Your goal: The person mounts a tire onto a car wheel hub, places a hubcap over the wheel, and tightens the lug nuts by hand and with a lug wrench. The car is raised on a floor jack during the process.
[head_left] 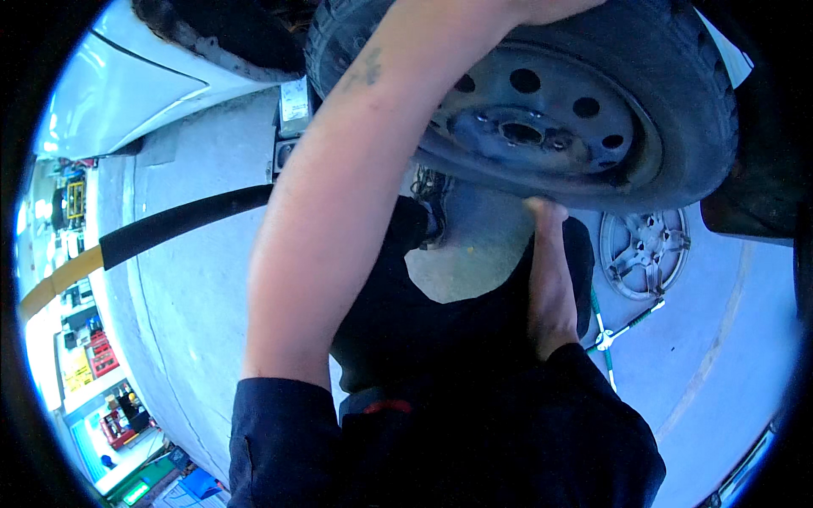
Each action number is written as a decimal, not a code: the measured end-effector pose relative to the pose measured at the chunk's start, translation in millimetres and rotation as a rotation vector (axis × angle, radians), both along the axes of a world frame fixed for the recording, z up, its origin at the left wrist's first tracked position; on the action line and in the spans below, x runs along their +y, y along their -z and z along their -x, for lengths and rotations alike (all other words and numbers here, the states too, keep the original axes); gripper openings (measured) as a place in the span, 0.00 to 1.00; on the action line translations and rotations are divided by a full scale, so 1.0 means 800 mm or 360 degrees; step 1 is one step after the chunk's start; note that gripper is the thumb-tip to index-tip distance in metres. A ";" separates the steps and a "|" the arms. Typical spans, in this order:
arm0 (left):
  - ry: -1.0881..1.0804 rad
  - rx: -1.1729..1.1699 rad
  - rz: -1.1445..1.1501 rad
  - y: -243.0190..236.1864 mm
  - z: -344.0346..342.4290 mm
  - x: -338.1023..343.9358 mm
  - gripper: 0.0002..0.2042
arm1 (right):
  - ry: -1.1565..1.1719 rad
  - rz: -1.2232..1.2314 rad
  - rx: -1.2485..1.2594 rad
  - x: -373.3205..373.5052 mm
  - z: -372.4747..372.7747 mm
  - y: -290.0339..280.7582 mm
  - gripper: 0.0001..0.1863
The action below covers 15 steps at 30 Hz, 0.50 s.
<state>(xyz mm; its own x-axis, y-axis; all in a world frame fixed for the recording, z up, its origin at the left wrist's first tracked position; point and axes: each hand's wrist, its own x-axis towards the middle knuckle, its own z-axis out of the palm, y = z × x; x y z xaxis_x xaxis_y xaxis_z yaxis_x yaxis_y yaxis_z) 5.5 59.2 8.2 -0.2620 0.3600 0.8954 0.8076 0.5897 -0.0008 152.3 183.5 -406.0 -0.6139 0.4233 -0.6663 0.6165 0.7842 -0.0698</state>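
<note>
A car wheel (pixel 550 102), a black tyre on a dark steel rim with round holes, is tilted in front of me at the top of the head view. My left arm reaches across its left side, and my left hand (pixel 563 8) is at the tyre's upper edge, partly cut off by the picture's rim. From below, my right hand (pixel 549 213) grips the tyre's lower edge, its fingers mostly hidden beneath the rubber. Whether the wheel sits on a hub cannot be seen.
A silver spoked wheel cover (pixel 648 250) lies on the floor at right, beside a green-handled four-way lug wrench (pixel 604 340). A pale car body (pixel 127 85) stands at upper left. A black-and-yellow bar (pixel 186 220) crosses the left side; red toolboxes (pixel 103 354) stand beyond.
</note>
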 end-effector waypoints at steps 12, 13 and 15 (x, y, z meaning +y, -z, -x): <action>0.0020 -0.0111 -0.0324 0.032 0.022 -0.073 0.10 | 0.0212 -0.0167 -0.0024 0.066 -0.003 -0.085 0.33; 0.0032 -0.0128 -0.0323 0.033 0.021 -0.075 0.10 | 0.0248 -0.0149 -0.0011 0.072 -0.002 -0.085 0.33; 0.0033 -0.0169 -0.0328 0.035 0.018 -0.070 0.11 | 0.0309 -0.0117 0.0012 0.078 -0.002 -0.080 0.33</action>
